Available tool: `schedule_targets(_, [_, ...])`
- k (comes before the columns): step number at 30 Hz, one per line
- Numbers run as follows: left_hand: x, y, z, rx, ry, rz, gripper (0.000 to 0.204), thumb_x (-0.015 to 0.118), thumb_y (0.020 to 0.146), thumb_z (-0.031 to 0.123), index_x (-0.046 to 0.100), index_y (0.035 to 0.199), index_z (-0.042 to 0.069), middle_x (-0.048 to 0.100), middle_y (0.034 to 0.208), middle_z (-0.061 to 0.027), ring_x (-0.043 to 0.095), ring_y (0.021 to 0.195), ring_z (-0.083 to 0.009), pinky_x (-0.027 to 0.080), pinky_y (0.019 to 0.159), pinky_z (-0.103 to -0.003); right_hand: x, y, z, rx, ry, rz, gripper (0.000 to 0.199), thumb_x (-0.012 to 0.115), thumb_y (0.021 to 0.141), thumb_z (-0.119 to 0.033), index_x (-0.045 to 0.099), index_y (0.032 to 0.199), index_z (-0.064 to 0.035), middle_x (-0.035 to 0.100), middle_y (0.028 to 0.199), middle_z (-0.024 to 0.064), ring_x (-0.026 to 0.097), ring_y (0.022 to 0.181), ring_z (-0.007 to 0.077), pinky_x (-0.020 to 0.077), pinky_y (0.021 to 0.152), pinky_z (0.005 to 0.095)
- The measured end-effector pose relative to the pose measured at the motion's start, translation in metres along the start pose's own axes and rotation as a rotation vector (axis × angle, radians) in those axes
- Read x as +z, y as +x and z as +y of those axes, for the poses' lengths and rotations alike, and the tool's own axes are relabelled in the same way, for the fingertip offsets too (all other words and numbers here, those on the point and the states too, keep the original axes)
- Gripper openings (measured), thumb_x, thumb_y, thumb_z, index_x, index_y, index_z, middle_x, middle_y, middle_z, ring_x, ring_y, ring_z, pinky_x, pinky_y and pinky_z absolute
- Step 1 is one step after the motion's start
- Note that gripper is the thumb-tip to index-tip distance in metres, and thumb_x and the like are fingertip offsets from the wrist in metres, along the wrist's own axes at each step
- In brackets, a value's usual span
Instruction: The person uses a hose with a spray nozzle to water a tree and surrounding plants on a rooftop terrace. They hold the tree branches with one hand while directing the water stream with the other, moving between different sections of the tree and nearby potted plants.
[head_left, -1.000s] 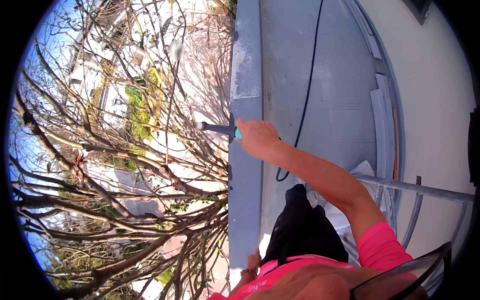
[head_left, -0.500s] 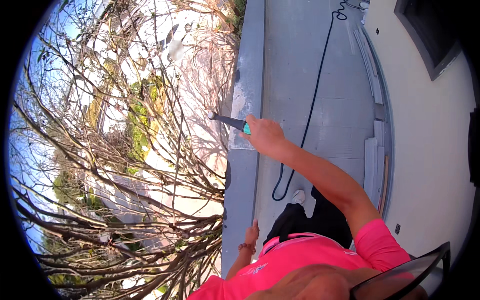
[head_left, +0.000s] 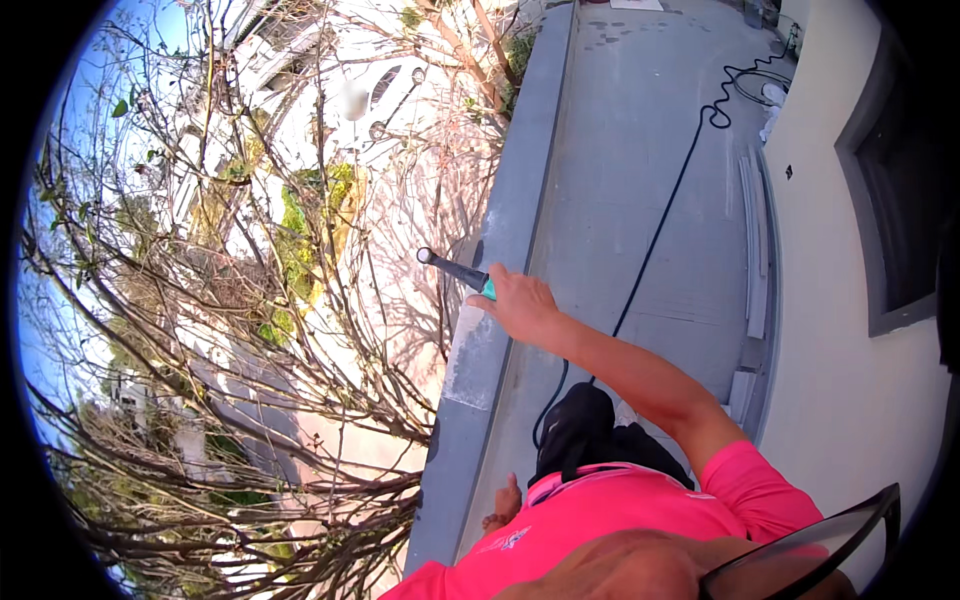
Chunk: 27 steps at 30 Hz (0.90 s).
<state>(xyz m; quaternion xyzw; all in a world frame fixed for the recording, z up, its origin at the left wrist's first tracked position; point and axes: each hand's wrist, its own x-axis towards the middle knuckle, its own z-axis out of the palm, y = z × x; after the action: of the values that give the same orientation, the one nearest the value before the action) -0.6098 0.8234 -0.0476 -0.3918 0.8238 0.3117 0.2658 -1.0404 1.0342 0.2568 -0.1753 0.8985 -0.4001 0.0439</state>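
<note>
My right hand (head_left: 525, 302) is closed around the teal grip of a black hose nozzle (head_left: 458, 269), held out over the grey parapet ledge (head_left: 470, 370). The nozzle's round, pale-faced head points left, towards the bare branches. A dark green hose (head_left: 655, 250) runs along the floor, loops near my legs and rises out of sight behind my right forearm. Low beside my body, next to the ledge, hangs my left hand (head_left: 508, 497), a beaded bracelet at its wrist. One digit stretches out; the other fingers are largely hidden, and nothing shows in that hand.
Bare branches (head_left: 300, 390) crowd the ledge's left side, above a sunlit lower ground. At right stands a cream wall (head_left: 815, 270) with a dark-framed window (head_left: 900, 190). Pale boards (head_left: 757, 250) lie along its foot, and coiled hose (head_left: 755, 85) lies farther ahead on the grey floor.
The view has shifted forward along the walkway, bringing the coiled hose and more far floor into sight. My leg has stepped forward; my right hand still grips the nozzle. My left hand sits slightly lower.
</note>
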Motion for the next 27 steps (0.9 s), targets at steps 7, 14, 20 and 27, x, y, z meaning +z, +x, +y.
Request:
schedule_targets(7, [0.043, 0.056, 0.105, -0.078, 0.16, 0.031, 0.091, 0.032, 0.1, 0.077, 0.059, 0.062, -0.001, 0.057, 0.058, -0.0146, 0.058, 0.053, -0.0284, 0.045, 0.053, -0.045, -0.071, 0.134, 0.094, 0.028, 0.03, 0.029, 0.054, 0.063, 0.099, -0.055, 0.049, 0.104, -0.0029, 0.068, 0.086, 0.0207, 0.068, 0.082, 0.0484, 0.0508, 0.071, 0.0576])
schedule_targets(14, [0.048, 0.2, 0.314, -0.026, 0.147, 0.012, 0.092, 0.032, 0.1, 0.077, 0.059, 0.064, -0.002, 0.057, 0.059, -0.0146, 0.057, 0.054, -0.0287, 0.044, 0.054, -0.046, -0.143, 0.316, 0.2, 0.02, 0.037, 0.03, 0.054, 0.061, 0.1, -0.054, 0.049, 0.104, -0.0016, 0.069, 0.084, 0.0236, 0.07, 0.082, 0.0473, 0.0532, 0.072, 0.0571])
schedule_targets(20, [-0.015, 0.294, 0.578, 0.002, -0.072, -0.107, 0.092, 0.031, 0.1, 0.078, 0.059, 0.065, -0.002, 0.057, 0.059, -0.0147, 0.056, 0.055, -0.0289, 0.044, 0.055, -0.046, -0.223, 0.449, 0.267, 0.04, 0.034, 0.032, 0.056, 0.058, 0.101, -0.056, 0.048, 0.105, -0.0015, 0.069, 0.083, 0.0243, 0.069, 0.081, 0.0489, 0.0525, 0.07, 0.0581])
schedule_targets(27, [-0.034, 0.358, 0.824, -0.048, -0.235, -0.037, 0.092, 0.029, 0.1, 0.079, 0.063, 0.069, -0.001, 0.056, 0.061, -0.0131, 0.056, 0.06, -0.0278, 0.043, 0.06, -0.047, -0.314, 0.607, 0.358, -0.028, -0.025, 0.022, 0.056, 0.056, 0.102, -0.056, 0.048, 0.108, -0.0012, 0.069, 0.085, 0.0245, 0.069, 0.08, 0.0479, 0.0524, 0.071, 0.0587])
